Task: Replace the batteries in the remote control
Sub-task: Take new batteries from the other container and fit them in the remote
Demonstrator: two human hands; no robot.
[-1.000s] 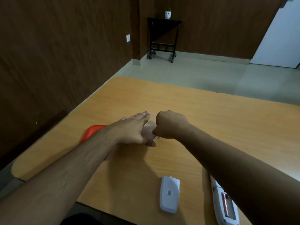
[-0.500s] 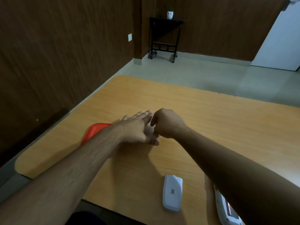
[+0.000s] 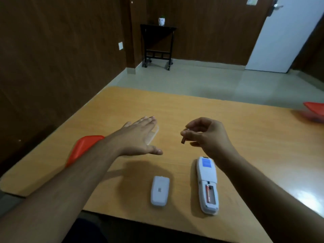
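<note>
A white remote control lies face down near the table's front edge, its battery bay open with one copper-coloured battery in the left slot and the right slot bare. Its white battery cover lies to the left of it. My right hand hovers above the table beyond the remote, fingertips pinched on a small battery. My left hand is flat, fingers together, over a clear plastic container that is mostly hidden beneath it.
A red lid lies on the wooden table under my left forearm. Another red container sits at the far right edge. Beyond the table are bare floor, a black side table with a small pot, and a white door.
My right hand has drawn away from my left hand to the right, now holding a battery. The view has shifted right, showing the whole remote.
</note>
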